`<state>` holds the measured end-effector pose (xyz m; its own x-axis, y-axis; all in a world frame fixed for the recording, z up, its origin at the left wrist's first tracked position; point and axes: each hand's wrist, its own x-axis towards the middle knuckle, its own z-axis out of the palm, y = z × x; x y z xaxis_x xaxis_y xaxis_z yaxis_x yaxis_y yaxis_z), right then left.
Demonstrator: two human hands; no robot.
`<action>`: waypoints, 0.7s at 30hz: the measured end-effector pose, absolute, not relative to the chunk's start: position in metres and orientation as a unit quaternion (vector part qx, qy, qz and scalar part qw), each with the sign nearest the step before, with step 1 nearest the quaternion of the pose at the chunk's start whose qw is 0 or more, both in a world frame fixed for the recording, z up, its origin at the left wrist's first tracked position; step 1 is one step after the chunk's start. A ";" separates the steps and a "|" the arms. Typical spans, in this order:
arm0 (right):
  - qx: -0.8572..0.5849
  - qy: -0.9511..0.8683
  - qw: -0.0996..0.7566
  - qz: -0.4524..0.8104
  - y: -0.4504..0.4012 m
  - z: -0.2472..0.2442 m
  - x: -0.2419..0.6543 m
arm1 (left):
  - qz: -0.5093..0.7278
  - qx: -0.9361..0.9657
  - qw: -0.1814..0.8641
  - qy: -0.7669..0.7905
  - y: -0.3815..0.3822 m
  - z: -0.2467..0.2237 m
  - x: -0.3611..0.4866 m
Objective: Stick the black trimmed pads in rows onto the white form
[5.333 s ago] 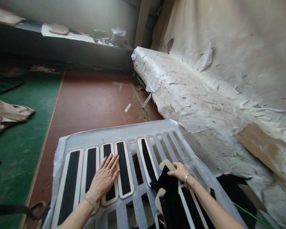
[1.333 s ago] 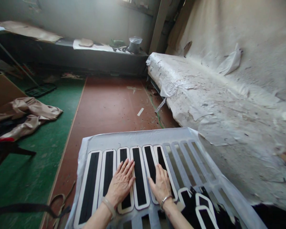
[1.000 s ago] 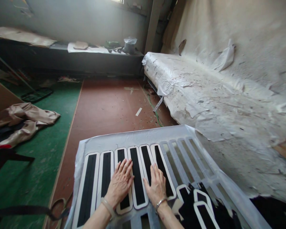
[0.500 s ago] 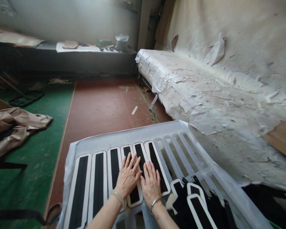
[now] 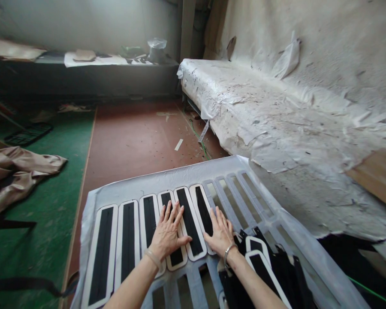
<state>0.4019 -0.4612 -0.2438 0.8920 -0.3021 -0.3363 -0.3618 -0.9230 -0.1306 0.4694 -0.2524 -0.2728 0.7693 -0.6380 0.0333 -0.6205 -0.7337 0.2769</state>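
The left fingers (image 5: 173, 211) partly hide one black-centred panel (image 5: 176, 258).

Piled strips (image 5: 284, 272) beside the right hand (image 5: 221, 234) block rightward; the left hand (image 5: 168, 235) (close by) blocks leftward; ahead is open.

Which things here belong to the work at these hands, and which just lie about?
Seemingly in use:
white-bordered black panels
slotted sheet beneath
loose pile by the right hand

Seemingly lying about:
crumpled tan fabric
small white strip
brown sheet
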 end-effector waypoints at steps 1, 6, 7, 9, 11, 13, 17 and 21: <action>-0.966 0.166 0.096 0.172 -0.460 -0.242 0.401 | -0.035 0.928 0.140 -0.343 -0.253 -0.273 0.469; -0.967 0.111 0.089 0.209 -0.462 -0.235 0.397 | -0.058 0.920 0.152 -0.356 -0.264 -0.267 0.465; -0.967 0.098 0.090 0.218 -0.463 -0.234 0.396 | -0.058 0.920 0.155 -0.354 -0.268 -0.265 0.463; -0.963 0.074 0.096 0.239 -0.466 -0.232 0.395 | -0.051 0.924 0.160 -0.343 -0.277 -0.261 0.457; -0.961 0.053 0.101 0.252 -0.469 -0.231 0.395 | -0.040 0.933 0.165 -0.318 -0.289 -0.258 0.451; -0.961 0.035 0.097 0.257 -0.472 -0.231 0.395 | -0.030 0.944 0.168 -0.283 -0.300 -0.257 0.445; -0.968 0.004 0.073 0.240 -0.476 -0.233 0.390 | -0.023 0.955 0.166 -0.245 -0.314 -0.258 0.438; -0.968 -0.040 0.086 0.232 -0.477 -0.236 0.384 | -0.032 0.958 0.154 -0.241 -0.316 -0.261 0.436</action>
